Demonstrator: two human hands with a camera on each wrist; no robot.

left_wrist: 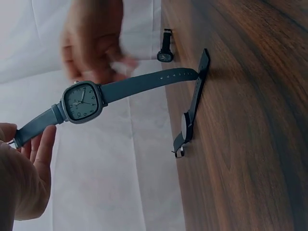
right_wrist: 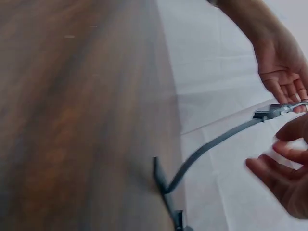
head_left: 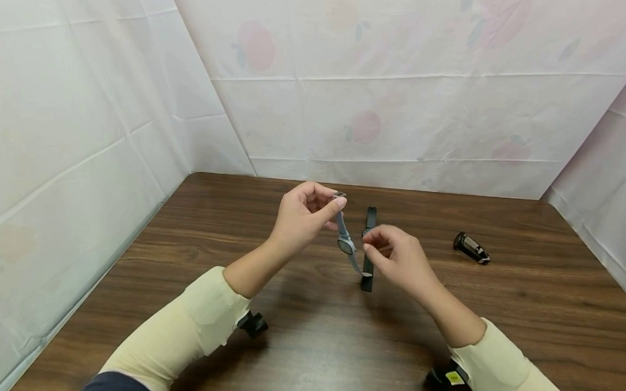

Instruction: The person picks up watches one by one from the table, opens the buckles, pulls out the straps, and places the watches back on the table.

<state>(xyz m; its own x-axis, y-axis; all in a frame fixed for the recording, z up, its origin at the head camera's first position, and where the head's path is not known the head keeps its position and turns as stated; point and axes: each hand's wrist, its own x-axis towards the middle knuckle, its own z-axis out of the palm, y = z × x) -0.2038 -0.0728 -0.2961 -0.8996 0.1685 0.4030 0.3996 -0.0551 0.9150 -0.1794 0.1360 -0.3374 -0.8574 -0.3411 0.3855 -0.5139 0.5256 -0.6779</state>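
Nearest me, below the slim blue-grey watch with its rounded-square dial (head_left: 346,245), are my cream knit sleeves (head_left: 208,308). My right hand (head_left: 400,253) is just to the right of that watch, fingers loosely bent, thumb and fingertips apart with nothing that I can see between them. The watch hangs stretched out above the dark brown wood-grain table (head_left: 309,360), buckle end pinched by my left hand (head_left: 301,215); its free strap tip dips to the flat black-strapped watch (head_left: 369,264), though I cannot tell whether they touch. I'd call this the holding-up step, the watch not yet set down; the next move, I think, calls for my right fingers to steady that loose tail so it doesn't drag the black strap. Well to the right of the blue-grey watch lies a bent black watch with shiny metal parts (head_left: 471,247), and beyond it all, a white fruit-printed curtain (head_left: 392,105).
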